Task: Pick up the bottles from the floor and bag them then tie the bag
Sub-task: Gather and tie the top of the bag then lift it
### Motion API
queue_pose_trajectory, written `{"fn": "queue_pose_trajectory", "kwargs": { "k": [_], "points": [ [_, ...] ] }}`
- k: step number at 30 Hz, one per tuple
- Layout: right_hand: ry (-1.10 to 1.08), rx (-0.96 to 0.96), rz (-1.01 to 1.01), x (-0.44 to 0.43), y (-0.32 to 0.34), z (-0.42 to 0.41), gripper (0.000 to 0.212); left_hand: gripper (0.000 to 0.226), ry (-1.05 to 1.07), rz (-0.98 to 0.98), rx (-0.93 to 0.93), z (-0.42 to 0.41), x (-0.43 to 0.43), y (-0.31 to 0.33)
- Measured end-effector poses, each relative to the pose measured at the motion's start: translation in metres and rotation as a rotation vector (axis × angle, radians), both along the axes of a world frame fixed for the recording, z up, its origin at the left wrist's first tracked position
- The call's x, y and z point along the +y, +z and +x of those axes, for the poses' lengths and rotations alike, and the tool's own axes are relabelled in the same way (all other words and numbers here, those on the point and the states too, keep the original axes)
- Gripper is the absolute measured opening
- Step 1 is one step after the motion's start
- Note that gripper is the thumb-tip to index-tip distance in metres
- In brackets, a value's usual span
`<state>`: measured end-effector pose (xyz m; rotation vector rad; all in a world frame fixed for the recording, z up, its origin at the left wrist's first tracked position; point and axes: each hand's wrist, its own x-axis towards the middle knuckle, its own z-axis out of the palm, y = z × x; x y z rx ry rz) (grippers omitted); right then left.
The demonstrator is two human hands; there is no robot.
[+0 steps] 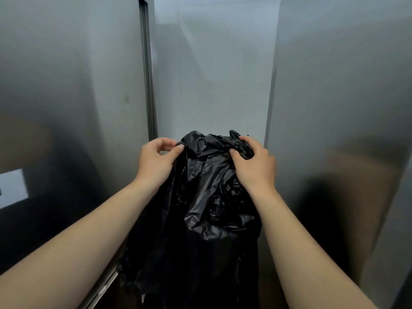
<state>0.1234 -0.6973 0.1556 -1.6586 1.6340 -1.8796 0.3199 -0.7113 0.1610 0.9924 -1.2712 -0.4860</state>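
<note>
Both hands, L (156,160) & R (254,162), pinch bunched top of black bag (200,208); contents hidden.

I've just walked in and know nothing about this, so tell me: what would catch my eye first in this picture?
A crinkled, shiny black bag fills the lower middle of the view, with its top gathered. The left hand pinches the plastic on one side of that top, and the right hand clutches a bunch of it on the other. Behind them, grey metal panels stand on either side of a pale wall.
</note>
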Motion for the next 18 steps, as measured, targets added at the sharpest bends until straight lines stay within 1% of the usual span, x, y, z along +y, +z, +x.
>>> {"fn": "queue_pose_trajectory", "kwargs": {
  "k": [3,6,9,12,14,16,18],
  "points": [
    [-0.060,-0.060,0.041,-0.031,-0.011,0.002,0.036,0.019,0.033,0.027,-0.062,-0.007,-0.044,-0.001],
    [-0.092,-0.068,0.092,-0.063,-0.023,0.003,0.036,0.014,0.046,0.051,-0.135,-0.006,-0.083,-0.009],
    [-0.135,-0.061,0.102,-0.093,-0.023,-0.001,0.036,0.013,0.032,0.038,-0.105,-0.001,-0.117,-0.014],
    [-0.163,-0.039,0.085,-0.119,-0.020,-0.004,0.038,0.015,0.011,0.026,-0.067,0.004,-0.148,-0.018],
    [-0.178,-0.018,0.087,-0.134,-0.025,-0.005,0.039,0.014,-0.013,0.059,-0.058,0.004,-0.168,-0.027],
    [-0.195,0.020,0.119,-0.146,-0.038,-0.005,0.039,0.015,-0.033,0.111,-0.079,0.002,-0.186,-0.044],
    [-0.203,0.079,0.196,-0.159,-0.060,-0.004,0.039,0.017,-0.043,0.175,-0.149,0.001,-0.201,-0.070]
  ]
}}
